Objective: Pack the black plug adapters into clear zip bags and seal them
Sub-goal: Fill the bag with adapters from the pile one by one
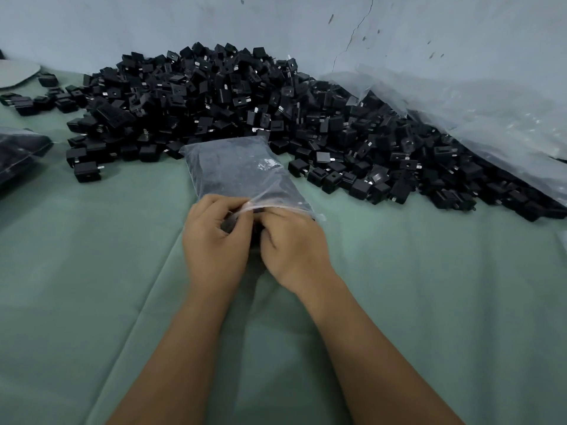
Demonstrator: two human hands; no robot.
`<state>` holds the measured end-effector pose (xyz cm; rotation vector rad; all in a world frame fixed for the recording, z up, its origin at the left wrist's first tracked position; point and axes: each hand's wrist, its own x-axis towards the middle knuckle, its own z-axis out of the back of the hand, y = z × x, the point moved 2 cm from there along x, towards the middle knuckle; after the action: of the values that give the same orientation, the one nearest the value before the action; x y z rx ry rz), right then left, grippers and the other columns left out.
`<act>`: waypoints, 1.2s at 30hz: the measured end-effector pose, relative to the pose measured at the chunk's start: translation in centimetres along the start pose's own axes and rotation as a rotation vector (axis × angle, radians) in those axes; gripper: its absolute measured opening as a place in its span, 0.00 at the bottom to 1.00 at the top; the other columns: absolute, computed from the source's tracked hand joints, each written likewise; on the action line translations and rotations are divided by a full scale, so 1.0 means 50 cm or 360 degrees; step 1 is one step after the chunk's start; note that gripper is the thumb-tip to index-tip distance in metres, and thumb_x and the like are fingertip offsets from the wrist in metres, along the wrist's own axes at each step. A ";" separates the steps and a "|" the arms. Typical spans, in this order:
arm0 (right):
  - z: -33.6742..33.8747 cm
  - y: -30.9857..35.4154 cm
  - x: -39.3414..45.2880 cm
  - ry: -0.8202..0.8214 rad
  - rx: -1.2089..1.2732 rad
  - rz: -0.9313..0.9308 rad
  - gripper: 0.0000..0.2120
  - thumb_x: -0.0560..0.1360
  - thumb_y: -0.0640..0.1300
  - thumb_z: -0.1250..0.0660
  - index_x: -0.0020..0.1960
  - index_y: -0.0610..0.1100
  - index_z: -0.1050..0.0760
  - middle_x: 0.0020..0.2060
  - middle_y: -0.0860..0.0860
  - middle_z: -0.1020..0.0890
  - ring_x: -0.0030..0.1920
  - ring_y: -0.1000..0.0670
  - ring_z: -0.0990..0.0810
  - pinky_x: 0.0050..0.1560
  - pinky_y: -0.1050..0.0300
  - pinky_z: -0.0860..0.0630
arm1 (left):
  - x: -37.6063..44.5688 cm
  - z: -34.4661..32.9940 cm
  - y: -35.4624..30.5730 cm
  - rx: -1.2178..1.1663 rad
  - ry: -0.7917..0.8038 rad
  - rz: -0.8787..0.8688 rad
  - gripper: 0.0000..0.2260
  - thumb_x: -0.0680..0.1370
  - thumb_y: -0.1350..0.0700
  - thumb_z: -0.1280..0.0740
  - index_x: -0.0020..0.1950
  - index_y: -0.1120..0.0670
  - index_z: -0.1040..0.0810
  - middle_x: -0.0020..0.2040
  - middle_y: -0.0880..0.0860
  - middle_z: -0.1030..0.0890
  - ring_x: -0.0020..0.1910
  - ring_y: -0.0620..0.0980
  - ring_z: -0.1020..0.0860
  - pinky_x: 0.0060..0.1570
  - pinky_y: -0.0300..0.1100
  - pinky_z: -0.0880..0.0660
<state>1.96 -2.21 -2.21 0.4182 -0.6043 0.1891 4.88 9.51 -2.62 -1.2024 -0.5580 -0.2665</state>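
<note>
The clear zip bag (245, 176), filled with black plug adapters, lies on the green cloth (92, 271) near the middle of the table, its closed bottom end touching the foot of the big pile of loose adapters (245, 102) and its mouth pointing back toward the person. Both hands meet at that mouth. The left hand (214, 240) has its fingers curled in, thumb and fingertips pinching the plastic strip of the opening at the bag's left side. The right hand (291, 243) is curled over the same edge just beside it, fingers tucked down onto the mouth; whether the zip is already closed under them cannot be told.

The pile of loose adapters spreads along the far edge of the table against the pale wall (306, 23), trailing off to the right. A large sheet of crumpled clear plastic (491, 118) covers the pile's right flank, in the far right corner. At the left edge lies another filled bag (18, 151), partly cut off by the frame. A few stray adapters (27, 101) sit in the far left corner, beside a pale rounded object (15, 73).
</note>
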 end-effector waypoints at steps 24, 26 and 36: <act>0.092 -0.275 -0.035 -0.0272 -0.0075 -0.1086 0.31 0.73 0.31 0.41 0.73 0.49 0.34 0.72 0.47 0.35 0.70 0.46 0.37 0.69 0.57 0.38 | 0.007 -0.016 0.045 0.0190 0.0188 0.0299 0.06 0.77 0.55 0.32 0.42 0.45 0.21 0.43 0.46 0.19 0.49 0.52 0.22 0.50 0.50 0.26; 0.088 -0.275 -0.036 -0.0138 -0.0032 -0.1113 0.25 0.74 0.35 0.39 0.70 0.47 0.29 0.66 0.47 0.28 0.64 0.43 0.29 0.65 0.49 0.31 | 0.006 -0.015 0.043 0.0179 0.0193 0.0303 0.06 0.77 0.55 0.32 0.42 0.45 0.21 0.43 0.46 0.19 0.49 0.52 0.22 0.50 0.50 0.26; 0.076 -0.239 -0.055 -0.0350 0.0002 -0.1312 0.11 0.73 0.38 0.32 0.56 0.40 0.23 0.57 0.48 0.27 0.45 0.50 0.27 0.40 0.68 0.39 | 0.009 -0.017 0.041 0.0178 0.0196 0.0357 0.05 0.77 0.54 0.33 0.43 0.49 0.19 0.41 0.46 0.20 0.49 0.53 0.22 0.50 0.52 0.25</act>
<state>1.30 -14.78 -4.87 0.6613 -0.6022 -0.6507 6.48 9.49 -4.25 -1.1206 -0.3234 -0.1159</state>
